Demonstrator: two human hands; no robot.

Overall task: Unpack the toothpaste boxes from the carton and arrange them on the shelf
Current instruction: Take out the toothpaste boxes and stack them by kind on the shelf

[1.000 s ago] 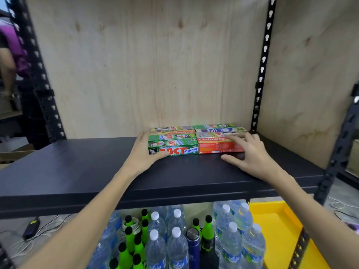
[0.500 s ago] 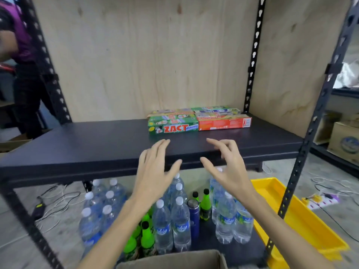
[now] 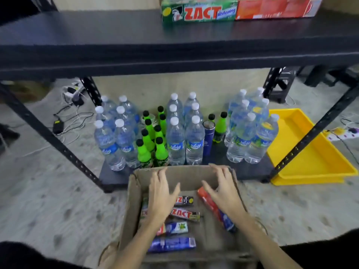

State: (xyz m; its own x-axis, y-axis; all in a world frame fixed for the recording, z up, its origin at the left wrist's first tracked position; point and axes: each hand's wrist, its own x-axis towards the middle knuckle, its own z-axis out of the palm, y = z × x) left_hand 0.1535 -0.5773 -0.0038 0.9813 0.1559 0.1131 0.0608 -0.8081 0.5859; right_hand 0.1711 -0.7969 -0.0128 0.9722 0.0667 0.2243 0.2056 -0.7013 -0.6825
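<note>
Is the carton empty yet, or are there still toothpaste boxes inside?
Not empty. The carton holds several boxes: two dark ZACT boxes, a blue box and a red-and-blue box.

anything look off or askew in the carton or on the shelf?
Nothing damaged or spilled. The boxes left in the carton lie loose at mixed angles: the red and blue box sits diagonally by the right wall, and the black ZACT box is skewed. The green ZACT box and orange box on the shelf sit flush, end to end.
</note>
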